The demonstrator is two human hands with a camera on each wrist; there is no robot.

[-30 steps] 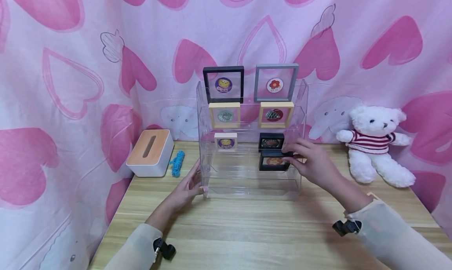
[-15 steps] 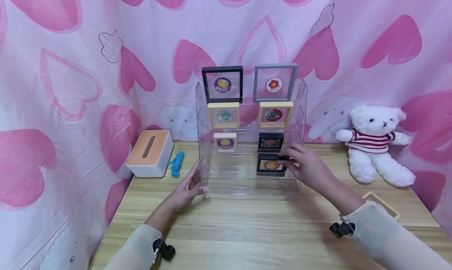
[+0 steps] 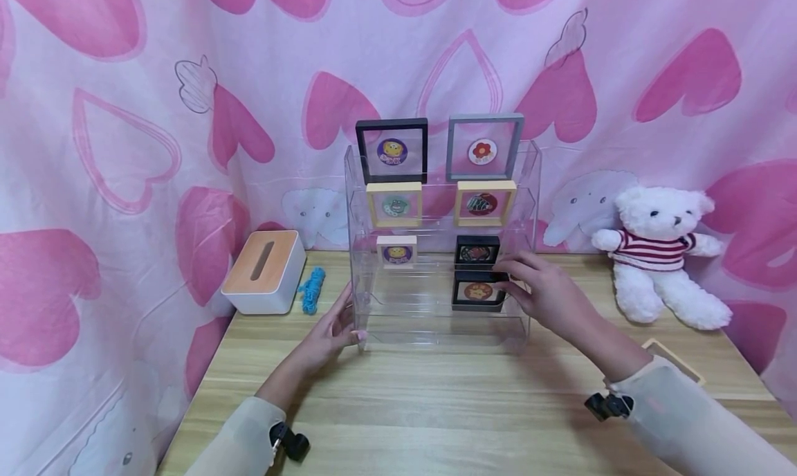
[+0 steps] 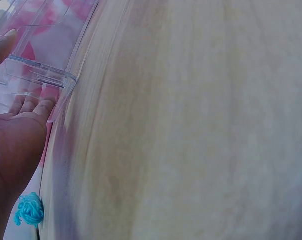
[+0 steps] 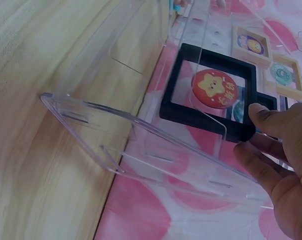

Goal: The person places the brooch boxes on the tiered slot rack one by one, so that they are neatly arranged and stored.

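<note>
A clear acrylic display rack (image 3: 414,318) stands on the table with small frames on its stepped tiers. My right hand (image 3: 548,293) pinches the right edge of a small black frame (image 3: 461,301) at a lower tier. In the right wrist view, a red badge with a yellow star (image 5: 214,89) shows inside that black frame, and the thumb (image 5: 265,116) lies on its near side. Another black frame (image 3: 477,241) sits just above it. My left hand (image 3: 330,331) holds the rack's lower left side, thumb at the front edge and fingers (image 4: 43,107) behind the clear panel.
Higher tiers bear a black frame (image 3: 391,122), a grey frame (image 3: 486,119) and several light wood frames. Left of the rack are a tissue box (image 3: 283,261) and blue cord (image 3: 312,289). A white teddy bear (image 3: 663,254) and a wooden frame (image 3: 675,362) lie right.
The right hand has lowered the star-badge frame slightly and tilted it back, so its bottom edge shows more. Since half a second ago it has barely moved. The left hand stays on the rack.
</note>
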